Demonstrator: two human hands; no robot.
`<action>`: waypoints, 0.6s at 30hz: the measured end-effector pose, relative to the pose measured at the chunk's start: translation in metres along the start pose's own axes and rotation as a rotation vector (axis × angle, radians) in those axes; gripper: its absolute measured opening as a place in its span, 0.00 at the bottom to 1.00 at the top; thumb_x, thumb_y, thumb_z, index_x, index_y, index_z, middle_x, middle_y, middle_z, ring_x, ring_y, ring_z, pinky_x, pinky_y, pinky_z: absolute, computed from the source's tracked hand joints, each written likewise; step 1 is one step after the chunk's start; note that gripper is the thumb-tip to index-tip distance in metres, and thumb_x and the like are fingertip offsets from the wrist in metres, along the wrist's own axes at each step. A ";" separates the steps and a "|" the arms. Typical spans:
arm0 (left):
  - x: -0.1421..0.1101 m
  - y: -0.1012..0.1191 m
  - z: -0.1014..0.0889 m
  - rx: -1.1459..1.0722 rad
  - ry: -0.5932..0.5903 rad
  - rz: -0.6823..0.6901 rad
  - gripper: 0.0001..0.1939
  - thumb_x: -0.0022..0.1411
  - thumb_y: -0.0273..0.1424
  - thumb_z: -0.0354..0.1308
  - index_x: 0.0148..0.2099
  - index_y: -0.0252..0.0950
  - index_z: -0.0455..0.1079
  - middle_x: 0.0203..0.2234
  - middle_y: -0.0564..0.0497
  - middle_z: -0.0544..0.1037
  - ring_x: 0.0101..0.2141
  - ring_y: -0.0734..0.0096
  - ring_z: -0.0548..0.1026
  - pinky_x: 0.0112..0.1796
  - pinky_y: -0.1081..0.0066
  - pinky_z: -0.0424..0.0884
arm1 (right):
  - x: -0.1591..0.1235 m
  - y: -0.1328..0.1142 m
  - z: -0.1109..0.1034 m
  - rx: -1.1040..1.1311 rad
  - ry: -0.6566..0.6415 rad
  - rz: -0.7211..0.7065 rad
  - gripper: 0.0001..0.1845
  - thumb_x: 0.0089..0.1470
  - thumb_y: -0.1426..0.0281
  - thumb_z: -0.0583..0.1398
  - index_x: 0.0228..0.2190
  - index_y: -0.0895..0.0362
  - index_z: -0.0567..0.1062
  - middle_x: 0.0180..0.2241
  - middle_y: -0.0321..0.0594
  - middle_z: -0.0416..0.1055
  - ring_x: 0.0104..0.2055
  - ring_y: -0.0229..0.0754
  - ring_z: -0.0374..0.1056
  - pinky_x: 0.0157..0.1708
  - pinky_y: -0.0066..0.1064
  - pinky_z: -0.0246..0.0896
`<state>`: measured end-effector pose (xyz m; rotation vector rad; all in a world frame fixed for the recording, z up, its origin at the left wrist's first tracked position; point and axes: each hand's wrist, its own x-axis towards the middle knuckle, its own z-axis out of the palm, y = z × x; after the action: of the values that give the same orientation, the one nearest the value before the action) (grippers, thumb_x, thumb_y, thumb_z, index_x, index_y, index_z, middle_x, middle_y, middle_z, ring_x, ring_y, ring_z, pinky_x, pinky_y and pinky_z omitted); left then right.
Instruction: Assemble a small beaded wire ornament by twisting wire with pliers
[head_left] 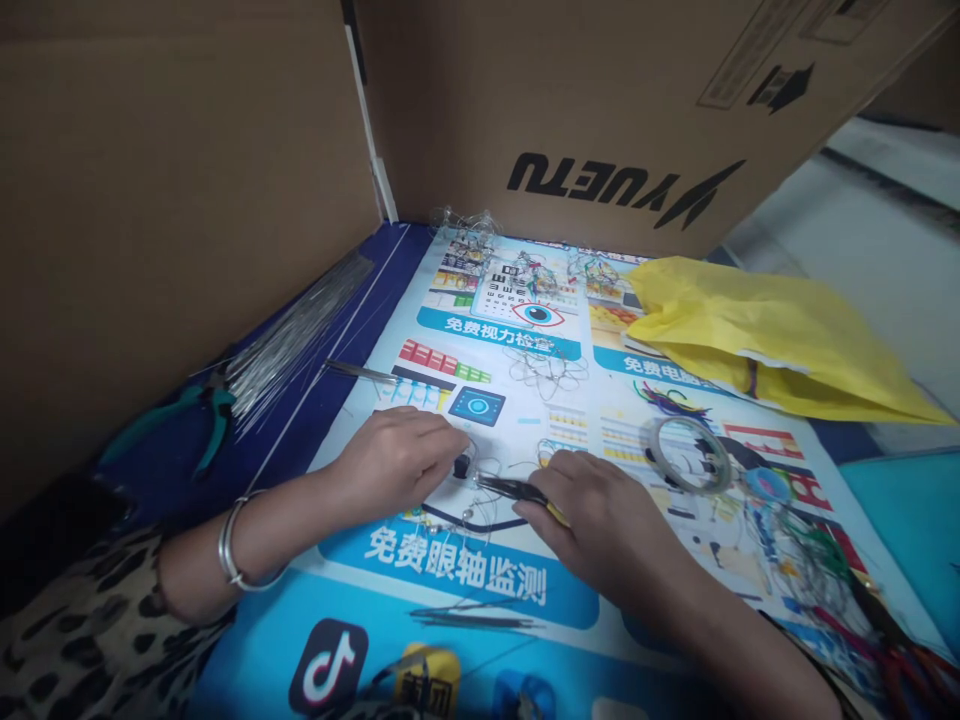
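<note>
one grip per side: holding narrow-nosed, black-and-yellow metal pliers [517, 490] in right hand [596, 505], tips at thin silver wire [477, 479]; pinching wire in left hand [405, 457], over blue-and-white printed sheet [517, 445].

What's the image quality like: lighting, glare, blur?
Head view: dim light, darkest toward the left edge; poster lettering legible; silver bangle catching a glint; needle-nose pliers distinguishable, but nearby beaded wire soft; right-side wire tangle smeared, possibly lens stretch.
</note>
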<state>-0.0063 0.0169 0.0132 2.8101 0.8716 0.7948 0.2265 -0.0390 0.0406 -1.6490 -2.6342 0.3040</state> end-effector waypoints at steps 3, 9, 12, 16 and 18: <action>0.000 -0.002 0.000 -0.020 -0.025 0.031 0.09 0.62 0.25 0.48 0.38 0.35 0.70 0.26 0.51 0.75 0.30 0.72 0.74 0.35 0.71 0.70 | 0.003 0.000 0.000 -0.020 -0.032 0.000 0.12 0.56 0.63 0.54 0.30 0.56 0.73 0.31 0.41 0.69 0.36 0.44 0.65 0.35 0.34 0.57; 0.001 -0.005 -0.003 -0.063 -0.130 0.025 0.09 0.64 0.27 0.47 0.40 0.36 0.69 0.31 0.50 0.75 0.34 0.71 0.73 0.36 0.71 0.68 | 0.009 0.000 0.001 -0.058 -0.060 -0.001 0.12 0.56 0.62 0.54 0.31 0.56 0.74 0.31 0.41 0.70 0.36 0.45 0.65 0.35 0.35 0.57; 0.003 -0.003 -0.006 -0.080 -0.225 0.014 0.09 0.63 0.26 0.47 0.39 0.36 0.69 0.34 0.49 0.74 0.35 0.70 0.72 0.35 0.72 0.68 | 0.010 0.000 0.002 -0.064 -0.044 0.000 0.13 0.56 0.62 0.54 0.31 0.55 0.74 0.31 0.41 0.69 0.36 0.45 0.65 0.35 0.34 0.56; 0.005 -0.001 -0.010 -0.080 -0.341 0.026 0.10 0.63 0.24 0.46 0.39 0.36 0.69 0.35 0.50 0.73 0.34 0.70 0.72 0.34 0.73 0.68 | 0.010 -0.001 0.003 -0.056 -0.025 -0.013 0.12 0.56 0.62 0.54 0.30 0.55 0.74 0.30 0.41 0.69 0.35 0.43 0.64 0.34 0.33 0.55; 0.005 -0.002 -0.012 -0.082 -0.370 0.021 0.10 0.63 0.24 0.46 0.38 0.36 0.69 0.35 0.50 0.73 0.34 0.71 0.72 0.34 0.73 0.68 | 0.011 -0.001 0.003 -0.057 -0.023 -0.017 0.12 0.56 0.62 0.54 0.30 0.55 0.74 0.30 0.40 0.69 0.34 0.43 0.64 0.34 0.33 0.54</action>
<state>-0.0092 0.0204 0.0252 2.7654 0.7296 0.2859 0.2209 -0.0302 0.0368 -1.6480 -2.6967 0.2523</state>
